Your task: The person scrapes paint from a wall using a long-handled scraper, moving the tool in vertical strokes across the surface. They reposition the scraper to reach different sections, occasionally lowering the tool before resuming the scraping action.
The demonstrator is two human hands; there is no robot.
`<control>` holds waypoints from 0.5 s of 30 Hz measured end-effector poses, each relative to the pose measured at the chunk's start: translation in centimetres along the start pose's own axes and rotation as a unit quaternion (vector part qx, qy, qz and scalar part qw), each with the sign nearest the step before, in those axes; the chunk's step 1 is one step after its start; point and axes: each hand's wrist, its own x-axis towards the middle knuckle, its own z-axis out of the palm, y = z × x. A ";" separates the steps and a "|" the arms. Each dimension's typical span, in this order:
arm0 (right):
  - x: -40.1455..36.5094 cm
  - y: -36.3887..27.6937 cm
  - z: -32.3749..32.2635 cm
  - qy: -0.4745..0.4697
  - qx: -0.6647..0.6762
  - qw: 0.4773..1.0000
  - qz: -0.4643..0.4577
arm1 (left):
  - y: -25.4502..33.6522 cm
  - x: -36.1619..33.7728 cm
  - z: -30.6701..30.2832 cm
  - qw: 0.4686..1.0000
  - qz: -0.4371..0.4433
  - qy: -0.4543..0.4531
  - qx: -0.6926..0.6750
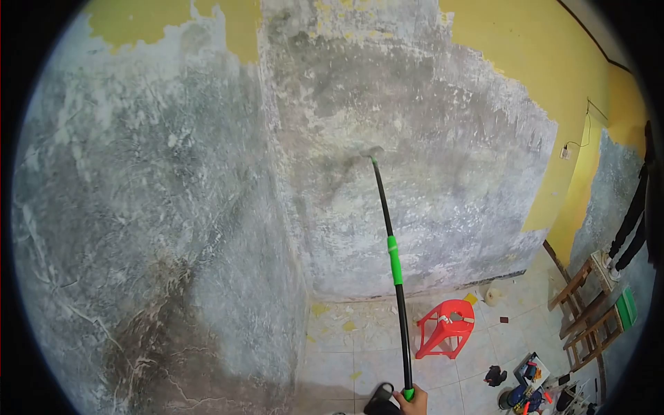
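"Which part of the person's body shows?"

"The right hand (416,402), low in the view, a little right of the middle."

"How is it posed?"

"Curled in a closed grip, with the thumb (398,397) on the left side."

"And the wrist?"

"Lost below the bottom edge, so its angle can't be told."

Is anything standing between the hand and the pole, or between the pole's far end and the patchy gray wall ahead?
Nothing visible. The right hand grips the extension pole directly; its blurred head faces the wall, contact unclear. The red plastic stool stands right of the pole.
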 end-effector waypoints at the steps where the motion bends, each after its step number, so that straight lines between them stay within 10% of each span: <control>1: -0.1 1.4 -0.4 0.006 -0.008 1.000 -0.013 | 1.1 -1.2 -0.1 1.000 -0.019 0.019 0.009; 15: 2.6 0.2 -3.7 -0.016 0.091 0.996 0.018 | 16.5 1.9 13.0 0.963 0.065 -0.015 0.262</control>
